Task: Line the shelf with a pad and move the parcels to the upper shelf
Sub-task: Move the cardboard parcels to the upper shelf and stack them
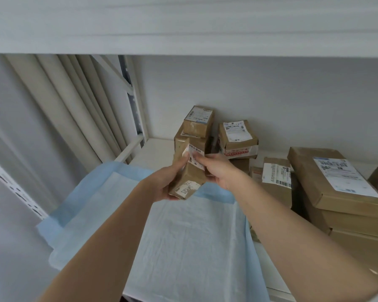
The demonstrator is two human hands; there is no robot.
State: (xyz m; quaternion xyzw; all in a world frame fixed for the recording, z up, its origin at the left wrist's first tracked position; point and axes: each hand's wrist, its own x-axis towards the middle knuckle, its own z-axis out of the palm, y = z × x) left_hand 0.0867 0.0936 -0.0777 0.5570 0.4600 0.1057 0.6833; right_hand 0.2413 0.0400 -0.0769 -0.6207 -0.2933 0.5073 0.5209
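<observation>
A small brown parcel point(189, 171) with white labels is held tilted above the shelf. My left hand point(165, 182) grips its left side and underside. My right hand point(218, 171) holds its right side, fingers on the label. Below it a light blue pad point(183, 247) lies spread over the left part of the white shelf point(155, 151), its left edge hanging over the rail. Behind the held parcel, more brown parcels are stacked by the wall: one stack point(198, 122) and another point(238, 139). The upper shelf point(183, 25) spans the top of the view.
Larger flat boxes point(338, 177) are piled on the right of the shelf, with an upright parcel point(276, 182) beside them. A white perforated upright point(15, 188) stands at the left, a shelf post point(138, 110) at the back left, beige curtain folds point(59, 105) beyond.
</observation>
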